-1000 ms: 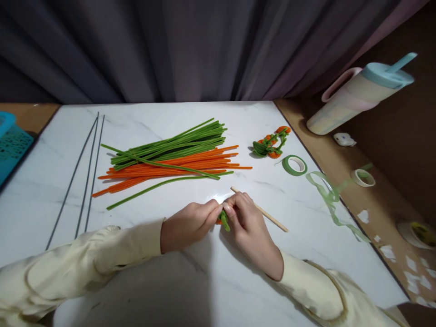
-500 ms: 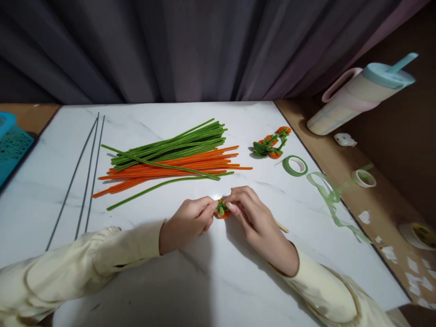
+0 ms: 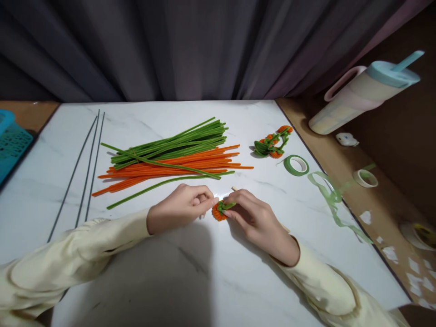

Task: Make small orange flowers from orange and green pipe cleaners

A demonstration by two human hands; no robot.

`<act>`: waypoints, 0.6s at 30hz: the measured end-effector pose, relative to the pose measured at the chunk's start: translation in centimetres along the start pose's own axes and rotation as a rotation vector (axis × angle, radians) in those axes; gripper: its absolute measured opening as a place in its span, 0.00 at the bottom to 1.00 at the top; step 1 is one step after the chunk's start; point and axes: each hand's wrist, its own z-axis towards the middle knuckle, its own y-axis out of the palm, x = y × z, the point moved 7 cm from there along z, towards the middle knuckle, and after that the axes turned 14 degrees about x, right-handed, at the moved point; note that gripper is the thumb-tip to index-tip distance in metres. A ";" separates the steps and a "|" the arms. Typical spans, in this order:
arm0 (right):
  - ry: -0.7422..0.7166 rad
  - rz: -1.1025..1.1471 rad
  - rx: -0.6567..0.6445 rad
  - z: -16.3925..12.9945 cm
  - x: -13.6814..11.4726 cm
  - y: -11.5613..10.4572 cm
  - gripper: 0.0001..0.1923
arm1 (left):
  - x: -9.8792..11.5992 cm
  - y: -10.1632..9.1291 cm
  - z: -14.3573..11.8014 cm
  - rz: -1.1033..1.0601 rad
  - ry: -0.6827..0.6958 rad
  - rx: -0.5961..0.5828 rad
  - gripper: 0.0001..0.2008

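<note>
A small orange and green pipe-cleaner piece (image 3: 220, 210) lies between my two hands on the white marble sheet (image 3: 204, 281). My right hand (image 3: 254, 218) pinches its green tip. My left hand (image 3: 179, 208) is curled, its fingertips at the piece's left side; whether they grip it I cannot tell. A thin wooden stick (image 3: 234, 188) runs under my right hand, only its far end showing. Behind the hands lies a pile of green pipe cleaners (image 3: 173, 144) and orange pipe cleaners (image 3: 170, 169).
Three thin grey wires (image 3: 86, 168) lie at the left. Finished orange and green pieces (image 3: 272, 143), a green tape roll (image 3: 295, 164) and loose green tape (image 3: 332, 200) sit at the right. A tumbler with a straw (image 3: 361, 95), another tape roll (image 3: 367, 178) and a blue basket (image 3: 10, 143) stand off the sheet.
Both hands have moved slightly away from me. The right hand has turned and now covers most of the stick. The orange part of the piece now shows.
</note>
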 end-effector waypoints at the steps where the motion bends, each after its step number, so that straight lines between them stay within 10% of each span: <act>1: -0.008 0.006 -0.009 0.0 0.0 0.0 0.03 | 0.3 -0.2 0.1 0.029 0.066 -0.009 0.11; 10: -0.080 0.037 -0.030 0.0 -0.9 -0.2 0.06 | 0.8 1.2 -1.4 0.091 0.543 0.062 0.07; 18: -0.109 0.113 -0.044 -0.1 -1.0 -0.2 0.07 | 0.8 1.4 -1.3 0.131 0.471 0.066 0.10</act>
